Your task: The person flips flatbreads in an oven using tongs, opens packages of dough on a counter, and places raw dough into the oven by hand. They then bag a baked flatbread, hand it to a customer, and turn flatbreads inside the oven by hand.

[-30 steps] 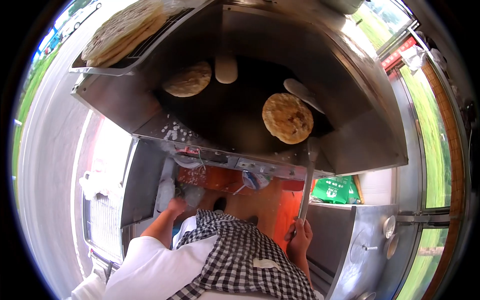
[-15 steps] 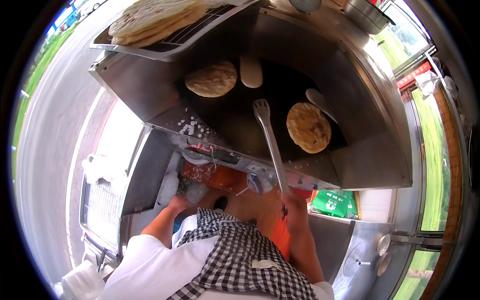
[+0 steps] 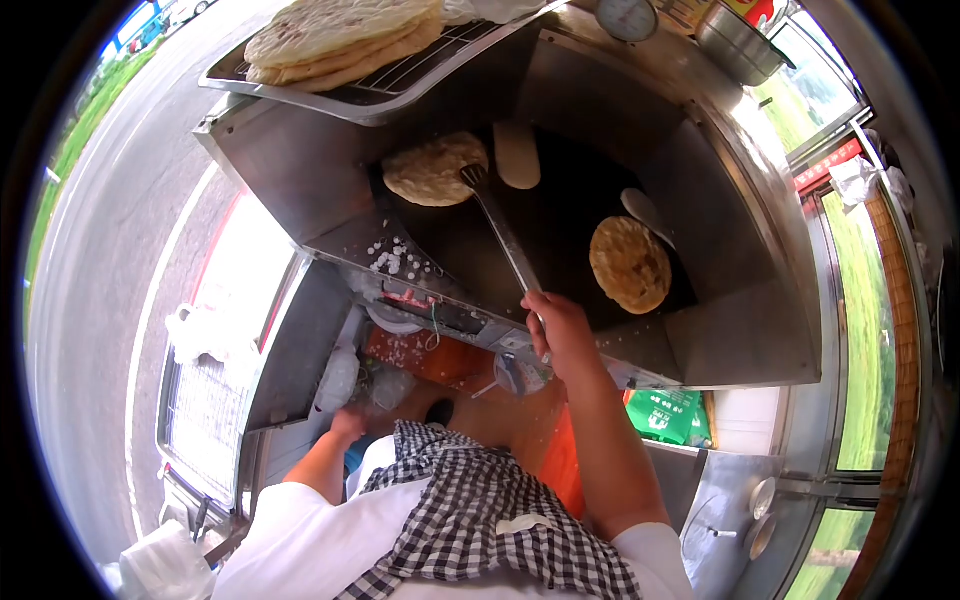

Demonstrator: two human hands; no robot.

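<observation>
My right hand (image 3: 568, 328) is wrapped round the handle end of long metal tongs (image 3: 508, 238) reaching over the dark griddle (image 3: 520, 250). The slotted tip of the tongs overlaps the edge of a round flatbread (image 3: 425, 172) at the griddle's left. Another browned flatbread (image 3: 630, 265) lies at the right, beside a pale oval piece of dough (image 3: 645, 212). A longer pale oval piece (image 3: 517, 158) rests near the back middle. Low at my left side is my left hand (image 3: 347, 426), close to a clear plastic bag (image 3: 340, 378); its fingers are mostly hidden.
Stacked flatbreads (image 3: 340, 45) sit on a rack in a metal tray (image 3: 375, 112) at the upper left. Tall metal walls (image 3: 740, 190) surround the griddle. A dial gauge (image 3: 628, 18) and a steel pot (image 3: 742, 45) stand behind. Below right is a green bag (image 3: 668, 415).
My right hand has moved forward over the griddle's front edge. The tongs' tip has swung left, from bare griddle onto the left flatbread. The whole view has shifted slightly.
</observation>
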